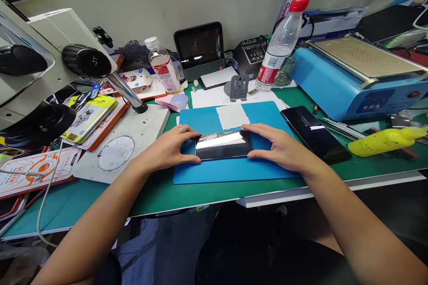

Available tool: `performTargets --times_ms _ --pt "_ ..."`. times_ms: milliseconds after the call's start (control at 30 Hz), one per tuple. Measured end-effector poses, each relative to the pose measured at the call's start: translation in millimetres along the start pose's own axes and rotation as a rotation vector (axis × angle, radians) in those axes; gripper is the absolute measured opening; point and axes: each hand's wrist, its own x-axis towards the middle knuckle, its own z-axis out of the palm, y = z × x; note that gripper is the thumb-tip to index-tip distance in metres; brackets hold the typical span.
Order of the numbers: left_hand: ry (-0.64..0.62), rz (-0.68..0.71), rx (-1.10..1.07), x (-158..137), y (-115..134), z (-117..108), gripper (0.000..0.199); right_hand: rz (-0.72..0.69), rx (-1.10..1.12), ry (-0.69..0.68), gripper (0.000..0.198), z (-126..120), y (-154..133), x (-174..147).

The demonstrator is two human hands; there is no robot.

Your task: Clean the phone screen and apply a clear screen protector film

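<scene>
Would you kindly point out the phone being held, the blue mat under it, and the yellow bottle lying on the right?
phone [223,144], head view, middle of its shiny screen.
blue mat [230,170], head view, bare front part.
yellow bottle [381,141], head view, middle of its body.

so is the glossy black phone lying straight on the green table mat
No, the glossy black phone lies on the blue rectangular work mat, held at its ends by the left hand and right hand.

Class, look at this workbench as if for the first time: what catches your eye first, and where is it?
Both hands, left hand and right hand, grip the ends of a glossy phone lying flat on a blue mat at the centre. To the right sits a bright blue machine; a white microscope looms at the left.
</scene>
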Motion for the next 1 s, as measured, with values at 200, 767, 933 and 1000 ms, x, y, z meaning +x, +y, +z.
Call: performTargets --times_ms 200,767,933,1000 --pt "-0.006 0.008 0.019 0.0 0.4 -0.8 0.067 -0.015 0.019 0.014 0.073 -0.1 -1.3 -0.1" --pt "0.002 0.004 0.045 -0.7 1.9 -0.6 0.066 -0.006 0.000 -0.015 0.072 -1.7 0.3 -0.5" --pt "-0.007 0.004 0.061 -0.7 3.0 -0.8 0.068 -0.008 -0.024 -0.024 0.071 -1.1 -2.6 -0.4" --pt "-0.011 0.005 0.067 -0.7 3.2 -0.8 0.068 -0.011 -0.038 -0.030 0.071 -0.7 -3.3 -0.6"
